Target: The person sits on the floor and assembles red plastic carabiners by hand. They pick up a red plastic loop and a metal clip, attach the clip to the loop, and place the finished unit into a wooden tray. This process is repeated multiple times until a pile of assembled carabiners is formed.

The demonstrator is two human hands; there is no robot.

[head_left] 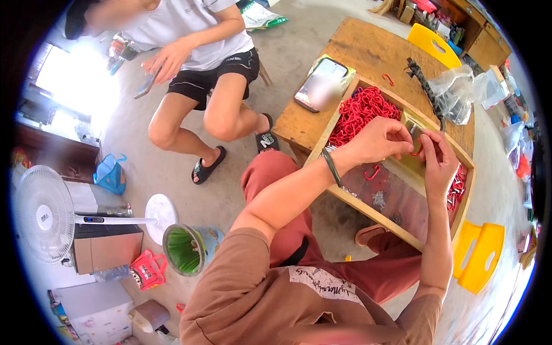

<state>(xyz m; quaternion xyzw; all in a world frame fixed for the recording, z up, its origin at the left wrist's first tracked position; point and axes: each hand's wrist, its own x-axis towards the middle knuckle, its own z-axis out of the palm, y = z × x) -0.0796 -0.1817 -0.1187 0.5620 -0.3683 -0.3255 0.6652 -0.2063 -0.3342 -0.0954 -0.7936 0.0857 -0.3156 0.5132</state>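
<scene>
A shallow wooden tray [368,211] lies across the table's near side. My right hand [440,161] pinches a small red carabiner hook [417,151] beside a metal fixture [415,130] mounted in the tray. Just left of it, my left hand [379,140] has its thumb and fingertips closed near the same hook; what they hold is too small to make out. A heap of red carabiner hooks [368,109] fills the tray's far left part. One loose hook [372,172] and small silvery parts [379,199] lie nearer me. More red pieces [457,190] sit at the right end.
On the wooden table [368,49] lie a phone [322,85], a dark cable-like bundle [426,89] and a clear plastic bag [454,95]. Yellow chairs [478,256] stand beside it. Someone seated opposite holds a phone [148,83]. A bin [185,250] and fan [43,215] stand left.
</scene>
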